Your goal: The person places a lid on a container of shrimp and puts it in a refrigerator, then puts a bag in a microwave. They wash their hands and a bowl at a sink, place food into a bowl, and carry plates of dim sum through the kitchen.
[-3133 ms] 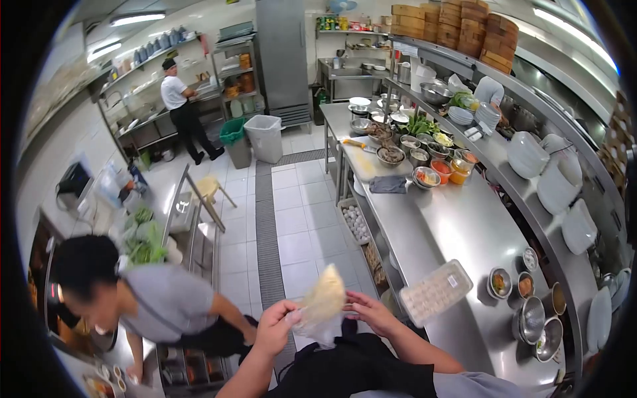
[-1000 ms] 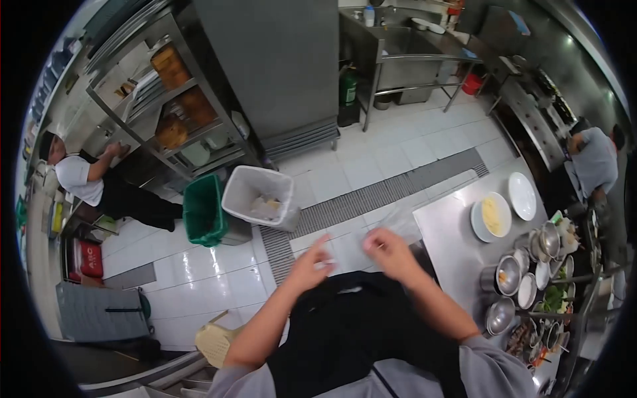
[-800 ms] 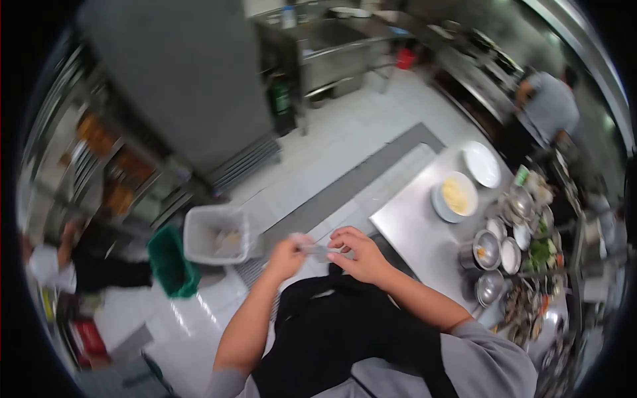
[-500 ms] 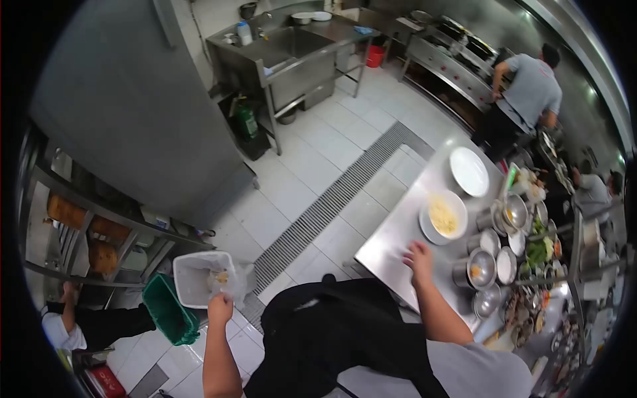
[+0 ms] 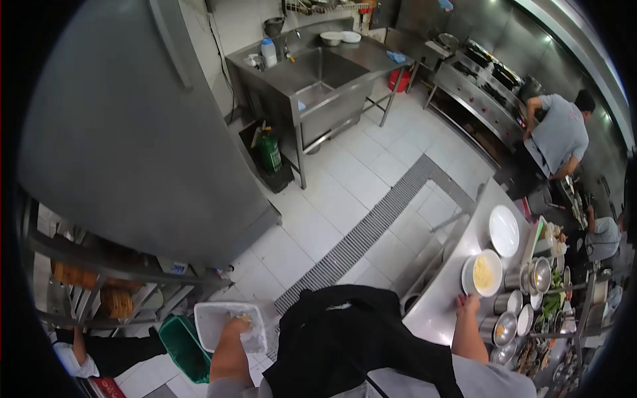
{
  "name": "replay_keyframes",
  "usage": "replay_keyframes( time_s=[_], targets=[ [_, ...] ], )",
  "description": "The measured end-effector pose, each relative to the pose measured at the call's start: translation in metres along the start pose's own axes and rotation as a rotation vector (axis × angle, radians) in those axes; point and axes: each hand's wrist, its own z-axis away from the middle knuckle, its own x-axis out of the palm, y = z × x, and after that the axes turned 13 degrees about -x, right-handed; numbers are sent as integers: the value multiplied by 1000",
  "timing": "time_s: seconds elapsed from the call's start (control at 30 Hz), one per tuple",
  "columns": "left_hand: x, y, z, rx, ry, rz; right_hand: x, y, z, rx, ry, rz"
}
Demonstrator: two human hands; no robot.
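Note:
My left hand hangs over the open white waste bin at the lower left. A bit of clear plastic and something yellowish lie in the bin by its fingers, and whether it grips them is unclear. Fingers spread, my right hand rests on the near edge of the steel counter. It holds nothing. Just beyond it is a white plate of pale yellow food, and an empty white plate lies farther along. A black apron covers my front.
A green bin stands beside the white one. Several metal bowls crowd the counter's right side. A floor drain grate runs diagonally past a steel sink and a tall fridge. One person works at the stove; another is at the shelving.
The yellow food I held earlier now lies on a plate on the counter. My left hand has carried the clear plastic to the white bin, and my right hand has settled on the counter edge.

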Motion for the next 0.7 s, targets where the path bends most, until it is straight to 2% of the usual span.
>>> replay_keyframes(
  time_s=[0.07,0.13,0.17,0.2,0.23,0.27,0.33,0.4,0.43,0.47,0.5,0.53,0.63,0.7],
  targets=[
    [-53,46,-7,209,-275,-684,3,26,2,74,-74,-84],
    [-58,77,-67,53,-49,-238,47,13,58,56,-97,-93],
    [-74,106,-80,146,34,-112,87,-12,120,10,-82,-53],
    [-91,144,-91,242,118,12,115,-17,143,-15,-137,-3],
    [-104,185,-125,395,180,-42,142,-21,157,-15,-219,-4],
    [-160,252,-80,389,133,85,169,-23,164,-18,-301,-6],
    [-209,352,-85,549,75,313,223,-20,155,-89,-460,55],
    [-263,453,-59,717,-23,532,275,-10,123,-200,-644,100],
    [-281,493,-55,718,-13,538,304,-7,107,-192,-674,109],
    [-301,535,-53,794,-80,622,339,-8,87,-194,-712,118],
    [-321,573,-47,870,-148,704,374,-8,67,-114,-706,135],
    [-341,605,-36,869,-134,714,410,-17,49,-27,-684,249],
    [-395,679,-6,986,-235,837,518,-22,-8,-20,-736,341],
    [-439,710,-2,1011,-218,847,607,-56,-15,-126,-942,265]
  ],
)
